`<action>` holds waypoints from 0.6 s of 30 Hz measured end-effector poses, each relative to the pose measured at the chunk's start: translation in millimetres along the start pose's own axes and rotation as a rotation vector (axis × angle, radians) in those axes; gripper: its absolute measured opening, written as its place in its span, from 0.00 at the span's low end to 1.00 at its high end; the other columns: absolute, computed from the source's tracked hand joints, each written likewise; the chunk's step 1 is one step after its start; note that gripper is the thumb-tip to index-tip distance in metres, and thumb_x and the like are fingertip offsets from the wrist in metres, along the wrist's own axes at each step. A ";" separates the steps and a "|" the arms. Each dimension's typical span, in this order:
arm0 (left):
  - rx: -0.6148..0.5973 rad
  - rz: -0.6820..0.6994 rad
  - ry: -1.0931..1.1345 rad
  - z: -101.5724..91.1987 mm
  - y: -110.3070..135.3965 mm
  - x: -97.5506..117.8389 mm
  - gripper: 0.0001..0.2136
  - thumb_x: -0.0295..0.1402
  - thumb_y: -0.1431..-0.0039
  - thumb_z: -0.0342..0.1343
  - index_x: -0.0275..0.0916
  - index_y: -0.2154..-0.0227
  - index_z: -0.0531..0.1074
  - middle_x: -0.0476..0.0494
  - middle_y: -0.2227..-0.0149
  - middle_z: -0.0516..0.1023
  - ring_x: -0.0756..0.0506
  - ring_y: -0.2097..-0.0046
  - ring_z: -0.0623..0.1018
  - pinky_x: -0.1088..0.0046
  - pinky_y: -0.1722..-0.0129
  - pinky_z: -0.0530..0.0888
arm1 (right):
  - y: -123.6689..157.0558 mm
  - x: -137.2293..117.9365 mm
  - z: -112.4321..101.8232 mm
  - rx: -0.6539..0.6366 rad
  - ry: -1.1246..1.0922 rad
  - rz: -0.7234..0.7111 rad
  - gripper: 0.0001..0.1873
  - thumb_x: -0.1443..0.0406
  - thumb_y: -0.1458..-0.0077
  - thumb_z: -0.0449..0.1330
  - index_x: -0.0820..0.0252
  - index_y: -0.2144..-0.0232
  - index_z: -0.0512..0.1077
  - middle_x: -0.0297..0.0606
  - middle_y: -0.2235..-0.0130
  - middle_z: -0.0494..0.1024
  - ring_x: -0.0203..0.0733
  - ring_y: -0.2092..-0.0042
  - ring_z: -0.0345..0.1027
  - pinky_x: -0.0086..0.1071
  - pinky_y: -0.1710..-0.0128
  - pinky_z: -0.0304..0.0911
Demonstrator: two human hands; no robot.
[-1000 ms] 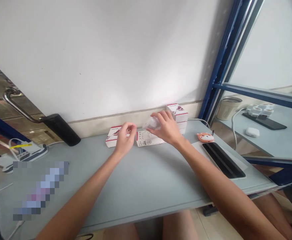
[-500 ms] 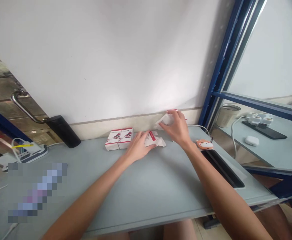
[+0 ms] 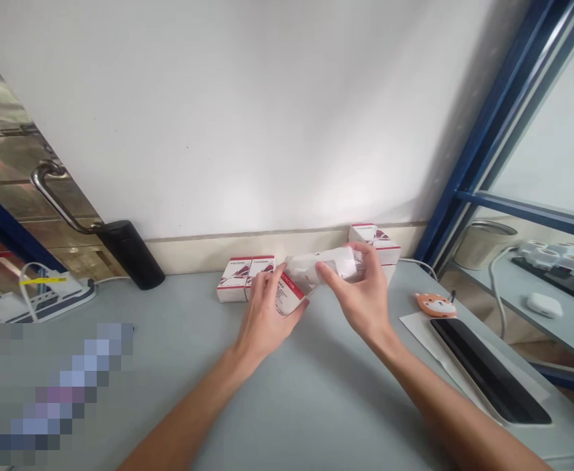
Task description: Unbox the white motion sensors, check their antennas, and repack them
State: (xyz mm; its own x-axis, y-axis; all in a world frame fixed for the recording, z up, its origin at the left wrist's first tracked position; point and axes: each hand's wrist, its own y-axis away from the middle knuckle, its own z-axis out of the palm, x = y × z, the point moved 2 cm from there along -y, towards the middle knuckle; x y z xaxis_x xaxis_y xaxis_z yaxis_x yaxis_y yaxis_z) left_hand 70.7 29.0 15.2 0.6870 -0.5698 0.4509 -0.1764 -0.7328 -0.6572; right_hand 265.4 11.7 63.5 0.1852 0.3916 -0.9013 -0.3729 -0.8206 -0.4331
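Observation:
My left hand [image 3: 262, 314] is closed around a small white and red carton [image 3: 288, 297], its printed side tilted up toward me. In my right hand [image 3: 362, 297] is a white packet wrapped in clear plastic [image 3: 333, 263], pinched between thumb and fingers. The packet's left end is right at the carton's upper end; whether any of it is inside, I cannot tell. Left of the carton, two red and white boxes [image 3: 234, 278] stand side by side, partly behind my left fingers. More such boxes [image 3: 377, 241] stand behind my right hand, against the wall.
A black cylinder [image 3: 132, 255] and a white power strip [image 3: 46, 304] stand at the left. At the right lie an orange and white animal-face item [image 3: 435, 305] and a dark flat device [image 3: 490, 369] on white paper. A blue metal frame [image 3: 463, 170] rises at the right.
My left hand has lifted and tilted the carton from the table. The right hand has brought the white packet down and left to it. The view has shifted, showing boxes behind the right hand.

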 end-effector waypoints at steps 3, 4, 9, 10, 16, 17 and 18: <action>0.086 0.132 -0.071 -1.2 3.9 1.8 0.40 0.40 0.40 0.67 0.52 0.30 0.53 0.36 0.45 0.70 0.34 0.42 0.73 0.52 0.41 0.74 | 1.0 2.4 2.4 -0.078 0.094 0.013 0.31 0.49 0.52 0.74 0.52 0.51 0.69 0.39 0.55 0.78 0.46 0.58 0.72 0.38 0.59 0.70; 0.119 0.184 -0.107 -1.1 5.2 3.5 0.40 0.39 0.40 0.68 0.51 0.30 0.54 0.36 0.46 0.71 0.34 0.42 0.73 0.53 0.42 0.75 | 0.5 3.2 2.7 -0.116 0.113 0.037 0.31 0.49 0.52 0.74 0.53 0.51 0.69 0.38 0.56 0.78 0.46 0.59 0.72 0.38 0.60 0.70; 0.218 0.388 -0.290 4.2 13.7 13.5 0.34 0.30 0.42 0.68 0.46 0.35 0.64 0.38 0.50 0.71 0.38 0.49 0.76 0.60 0.48 0.79 | 2.3 11.3 7.9 -0.424 0.108 0.179 0.30 0.47 0.46 0.70 0.53 0.47 0.68 0.34 0.61 0.77 0.42 0.64 0.72 0.34 0.66 0.70; 0.225 0.384 -0.293 5.7 15.0 14.3 0.33 0.30 0.42 0.68 0.46 0.35 0.65 0.38 0.50 0.71 0.39 0.50 0.76 0.61 0.50 0.79 | 4.2 14.0 9.6 -0.452 0.088 0.179 0.32 0.47 0.44 0.68 0.53 0.44 0.66 0.34 0.60 0.77 0.41 0.64 0.72 0.34 0.65 0.71; 0.265 0.189 -0.088 11.9 16.5 7.7 0.37 0.31 0.42 0.69 0.53 0.33 0.60 0.39 0.49 0.67 0.38 0.47 0.74 0.57 0.49 0.79 | 24.3 23.3 22.3 -0.471 0.150 -0.104 0.21 0.48 0.30 0.55 0.53 0.45 0.65 0.44 0.49 0.74 0.48 0.51 0.71 0.47 0.49 0.72; 0.274 0.142 -0.024 12.6 16.5 6.0 0.38 0.32 0.42 0.69 0.53 0.32 0.59 0.38 0.48 0.66 0.38 0.45 0.73 0.55 0.48 0.79 | 28.7 21.5 24.1 -0.484 0.222 -0.198 0.17 0.50 0.29 0.53 0.53 0.48 0.69 0.45 0.47 0.73 0.51 0.46 0.68 0.51 0.44 0.69; 0.287 0.095 0.046 13.4 16.7 4.9 0.38 0.32 0.41 0.68 0.53 0.31 0.58 0.38 0.48 0.66 0.38 0.44 0.73 0.54 0.47 0.78 | 33.2 19.1 25.7 -0.495 0.291 -0.292 0.15 0.51 0.28 0.52 0.51 0.51 0.72 0.45 0.44 0.72 0.54 0.41 0.65 0.55 0.40 0.66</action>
State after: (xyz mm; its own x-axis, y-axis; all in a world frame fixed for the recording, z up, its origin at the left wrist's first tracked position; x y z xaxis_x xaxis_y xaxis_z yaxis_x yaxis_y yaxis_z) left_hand 80.5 19.0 -1.7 0.6433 -0.6517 0.4019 -0.0275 -0.5442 -0.8385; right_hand 233.2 2.6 31.8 0.4810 0.5557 -0.6781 0.1811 -0.8198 -0.5433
